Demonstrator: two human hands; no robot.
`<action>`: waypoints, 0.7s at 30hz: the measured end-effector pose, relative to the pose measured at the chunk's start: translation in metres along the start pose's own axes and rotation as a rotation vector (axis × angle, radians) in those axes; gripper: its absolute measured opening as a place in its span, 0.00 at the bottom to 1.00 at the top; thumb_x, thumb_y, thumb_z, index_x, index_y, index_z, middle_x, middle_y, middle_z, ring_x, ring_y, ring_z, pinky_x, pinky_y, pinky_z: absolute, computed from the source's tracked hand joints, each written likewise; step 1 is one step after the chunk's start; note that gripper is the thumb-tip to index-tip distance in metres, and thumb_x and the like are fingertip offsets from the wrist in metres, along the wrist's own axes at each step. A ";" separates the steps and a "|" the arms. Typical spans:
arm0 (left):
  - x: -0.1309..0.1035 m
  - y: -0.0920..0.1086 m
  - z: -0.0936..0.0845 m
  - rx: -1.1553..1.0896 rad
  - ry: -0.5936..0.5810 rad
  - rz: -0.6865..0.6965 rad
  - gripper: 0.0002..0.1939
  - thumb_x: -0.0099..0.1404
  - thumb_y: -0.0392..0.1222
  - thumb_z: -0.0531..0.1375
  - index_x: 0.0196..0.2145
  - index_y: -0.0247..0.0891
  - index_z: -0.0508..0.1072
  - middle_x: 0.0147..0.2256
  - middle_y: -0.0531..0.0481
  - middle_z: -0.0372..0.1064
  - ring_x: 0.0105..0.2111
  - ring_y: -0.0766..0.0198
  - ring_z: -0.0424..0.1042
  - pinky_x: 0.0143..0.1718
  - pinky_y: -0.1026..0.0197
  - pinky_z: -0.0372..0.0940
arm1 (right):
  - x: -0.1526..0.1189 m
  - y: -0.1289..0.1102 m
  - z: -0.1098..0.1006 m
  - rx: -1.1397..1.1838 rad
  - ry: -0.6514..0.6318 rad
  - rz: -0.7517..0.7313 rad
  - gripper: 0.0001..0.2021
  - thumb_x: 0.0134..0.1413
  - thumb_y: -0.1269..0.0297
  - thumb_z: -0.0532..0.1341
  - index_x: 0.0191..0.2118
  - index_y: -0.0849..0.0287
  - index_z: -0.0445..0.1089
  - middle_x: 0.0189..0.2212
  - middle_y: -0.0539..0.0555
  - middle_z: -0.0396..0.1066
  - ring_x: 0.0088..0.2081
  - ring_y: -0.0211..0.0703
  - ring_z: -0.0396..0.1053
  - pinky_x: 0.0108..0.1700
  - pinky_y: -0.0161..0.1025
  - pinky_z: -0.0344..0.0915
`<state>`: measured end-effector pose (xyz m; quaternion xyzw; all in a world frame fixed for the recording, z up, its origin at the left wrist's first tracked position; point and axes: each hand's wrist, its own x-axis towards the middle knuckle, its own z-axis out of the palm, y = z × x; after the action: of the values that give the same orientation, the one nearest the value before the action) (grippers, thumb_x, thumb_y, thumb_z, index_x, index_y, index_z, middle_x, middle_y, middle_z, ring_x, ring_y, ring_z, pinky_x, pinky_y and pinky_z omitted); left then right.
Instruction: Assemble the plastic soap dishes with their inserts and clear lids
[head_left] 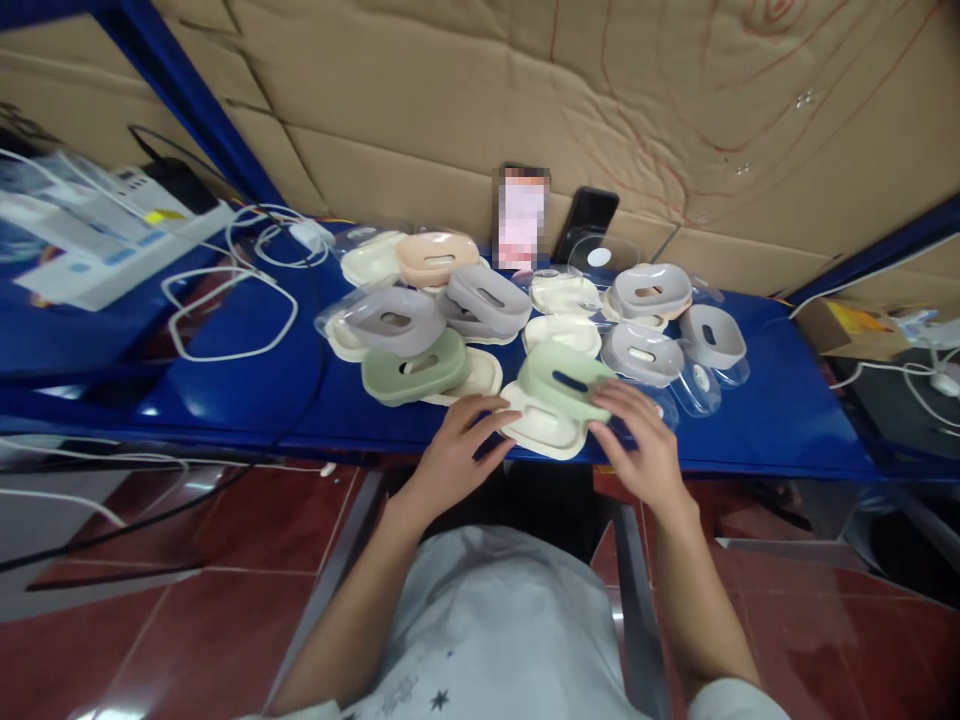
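Note:
Near the table's front edge, my right hand [641,435] has its fingers and thumb around the right end of a light green, slotted soap dish [555,375]. This dish is tilted and overlaps a cream oval tray [544,428]. My left hand [466,440] is at the left edge of that cream tray, thumb and fingers apart; whether the fingertips touch it is hard to tell. Behind my left hand, another green soap dish [412,372] rests partly on a cream piece [476,378]. Grey soap dishes [401,318] lie farther back.
Several more grey dishes [643,352], a peach dish [437,256] and clear plastic lids [699,388] crowd the blue table [795,400]. Two phones lean on the cardboard wall [420,110], one black [589,225]. White cables [232,310] and a power strip [120,260] are left.

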<state>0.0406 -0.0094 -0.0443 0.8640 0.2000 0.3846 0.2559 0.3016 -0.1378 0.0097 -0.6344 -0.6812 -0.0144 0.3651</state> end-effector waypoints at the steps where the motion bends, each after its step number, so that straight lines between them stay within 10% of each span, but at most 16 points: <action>1: 0.000 0.000 0.000 0.014 0.007 -0.016 0.22 0.74 0.35 0.66 0.62 0.45 0.73 0.59 0.41 0.72 0.62 0.53 0.72 0.66 0.46 0.70 | -0.010 -0.006 0.001 0.027 -0.022 -0.005 0.19 0.70 0.66 0.66 0.63 0.50 0.73 0.58 0.58 0.78 0.66 0.55 0.72 0.69 0.60 0.70; 5: 0.002 -0.001 -0.001 0.048 0.008 -0.005 0.30 0.73 0.36 0.67 0.69 0.48 0.68 0.70 0.38 0.61 0.71 0.47 0.64 0.71 0.40 0.65 | -0.034 -0.019 0.014 0.039 -0.129 -0.036 0.24 0.72 0.68 0.63 0.69 0.48 0.68 0.60 0.59 0.75 0.68 0.56 0.69 0.68 0.62 0.71; 15: 0.002 -0.004 0.004 0.043 -0.023 0.066 0.13 0.75 0.36 0.66 0.55 0.43 0.76 0.62 0.42 0.73 0.66 0.50 0.69 0.68 0.40 0.69 | -0.042 -0.016 0.040 -0.040 -0.121 -0.085 0.25 0.71 0.68 0.64 0.70 0.51 0.68 0.60 0.61 0.74 0.70 0.57 0.67 0.71 0.62 0.69; 21: 0.002 -0.002 0.003 0.026 -0.037 0.062 0.12 0.74 0.36 0.67 0.54 0.42 0.77 0.61 0.41 0.73 0.65 0.49 0.69 0.69 0.37 0.67 | -0.030 -0.008 0.020 -0.115 -0.182 -0.087 0.26 0.75 0.65 0.58 0.74 0.49 0.63 0.69 0.59 0.69 0.74 0.55 0.62 0.73 0.63 0.63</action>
<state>0.0442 -0.0071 -0.0462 0.8800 0.1733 0.3737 0.2365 0.2830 -0.1551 -0.0168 -0.6227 -0.7366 -0.0118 0.2635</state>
